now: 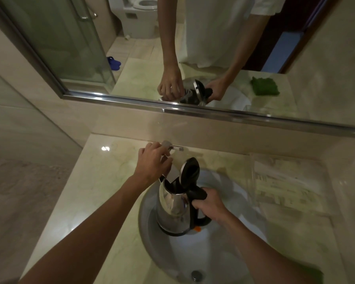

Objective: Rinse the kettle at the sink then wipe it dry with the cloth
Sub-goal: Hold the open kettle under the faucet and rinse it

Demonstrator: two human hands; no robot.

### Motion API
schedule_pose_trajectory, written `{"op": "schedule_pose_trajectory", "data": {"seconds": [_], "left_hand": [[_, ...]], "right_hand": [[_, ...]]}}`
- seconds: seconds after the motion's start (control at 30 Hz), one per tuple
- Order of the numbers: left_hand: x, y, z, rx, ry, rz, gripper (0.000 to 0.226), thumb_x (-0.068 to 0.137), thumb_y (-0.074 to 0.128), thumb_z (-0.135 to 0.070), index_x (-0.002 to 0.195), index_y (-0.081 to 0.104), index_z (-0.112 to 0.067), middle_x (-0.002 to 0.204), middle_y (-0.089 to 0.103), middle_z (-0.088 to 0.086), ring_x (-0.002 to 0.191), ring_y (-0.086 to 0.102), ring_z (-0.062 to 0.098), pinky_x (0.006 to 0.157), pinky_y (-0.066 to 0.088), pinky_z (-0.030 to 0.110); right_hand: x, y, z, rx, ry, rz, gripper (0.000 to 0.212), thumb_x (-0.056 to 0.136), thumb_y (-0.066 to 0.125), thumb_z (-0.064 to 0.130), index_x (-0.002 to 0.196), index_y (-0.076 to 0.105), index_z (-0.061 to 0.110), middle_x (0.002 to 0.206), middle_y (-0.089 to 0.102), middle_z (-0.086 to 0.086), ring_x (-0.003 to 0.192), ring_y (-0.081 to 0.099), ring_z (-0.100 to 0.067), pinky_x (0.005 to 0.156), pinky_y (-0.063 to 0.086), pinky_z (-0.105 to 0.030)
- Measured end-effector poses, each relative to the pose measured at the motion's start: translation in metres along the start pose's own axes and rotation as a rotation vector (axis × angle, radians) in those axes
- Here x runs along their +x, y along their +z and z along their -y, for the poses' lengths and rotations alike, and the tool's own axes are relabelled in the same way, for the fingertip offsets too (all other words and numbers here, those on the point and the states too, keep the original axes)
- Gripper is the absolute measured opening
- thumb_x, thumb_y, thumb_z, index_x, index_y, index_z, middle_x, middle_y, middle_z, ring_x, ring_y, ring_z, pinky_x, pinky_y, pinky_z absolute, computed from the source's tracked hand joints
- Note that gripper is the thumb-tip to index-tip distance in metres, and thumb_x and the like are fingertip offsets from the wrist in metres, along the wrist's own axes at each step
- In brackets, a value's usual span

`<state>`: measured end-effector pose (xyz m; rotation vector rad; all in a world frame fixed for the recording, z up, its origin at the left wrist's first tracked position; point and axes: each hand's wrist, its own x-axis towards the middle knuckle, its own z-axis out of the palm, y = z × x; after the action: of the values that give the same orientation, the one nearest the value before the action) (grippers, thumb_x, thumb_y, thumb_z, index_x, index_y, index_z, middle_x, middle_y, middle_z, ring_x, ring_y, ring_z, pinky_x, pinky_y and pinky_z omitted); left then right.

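Right hand [208, 203] gripping shiny steel kettle [172, 210] handle, left hand [152, 162] on chrome tap [168, 148]

A glossy, pale marble tabletop [103, 181] surrounds a round white sink [223, 253] sunk into it. A clear plastic tray [285, 181] lies on it right of the sink; a tap [170, 147] stands behind.

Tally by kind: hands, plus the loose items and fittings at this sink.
Bare hands: 2 (left hand, right hand)
Stainless steel kettle with black handle: 1
Chrome tap: 1
Green cloth: 1
Total: 5
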<state>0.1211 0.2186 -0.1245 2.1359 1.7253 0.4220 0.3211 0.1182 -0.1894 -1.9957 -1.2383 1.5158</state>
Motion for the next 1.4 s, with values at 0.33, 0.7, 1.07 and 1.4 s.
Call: {"op": "schedule_pose_trajectory", "data": {"seconds": [0.33,0.7,1.07,1.4], "left_hand": [[0.011,-0.001,-0.011,-0.209,-0.029,0.152,0.016,0.083,0.061,-0.002,0.095,0.07,-0.002,0.097,0.07,0.012,0.086,0.064,0.021,0.072,0.043,0.019],[0.011,-0.001,-0.01,-0.282,-0.082,0.125,0.014,0.082,0.064,-0.005,0.093,0.072,-0.004,0.092,0.071,0.012,0.078,0.059,0.014,0.072,0.041,0.022],[0.016,0.012,-0.015,-0.161,0.02,0.204,0.055,0.087,0.049,0.0,0.14,0.041,-0.016,0.129,0.048,0.012,0.113,0.053,0.025,0.098,0.046,0.034],[0.026,0.02,-0.023,0.095,0.052,0.314,0.068,0.077,0.06,0.001,0.14,0.04,-0.016,0.128,0.041,0.012,0.111,0.051,0.03,0.093,0.049,0.04]], "right_hand": [[-0.002,0.002,0.0,-0.012,0.008,0.009,0.022,0.07,0.07,0.006,0.089,0.065,-0.003,0.07,0.062,-0.007,0.064,0.059,-0.016,0.063,0.048,-0.033],[-0.003,0.004,-0.001,-0.002,0.013,0.018,0.025,0.07,0.07,0.009,0.093,0.066,-0.002,0.078,0.067,-0.017,0.068,0.061,-0.019,0.066,0.05,-0.035],[-0.004,0.0,0.0,-0.003,0.007,-0.007,0.023,0.069,0.071,0.007,0.089,0.066,-0.001,0.089,0.072,-0.021,0.082,0.069,-0.03,0.08,0.057,-0.049],[-0.006,-0.002,0.001,-0.011,0.001,-0.02,0.022,0.067,0.07,0.007,0.087,0.067,-0.001,0.086,0.073,-0.019,0.084,0.07,-0.033,0.077,0.056,-0.049]]}}
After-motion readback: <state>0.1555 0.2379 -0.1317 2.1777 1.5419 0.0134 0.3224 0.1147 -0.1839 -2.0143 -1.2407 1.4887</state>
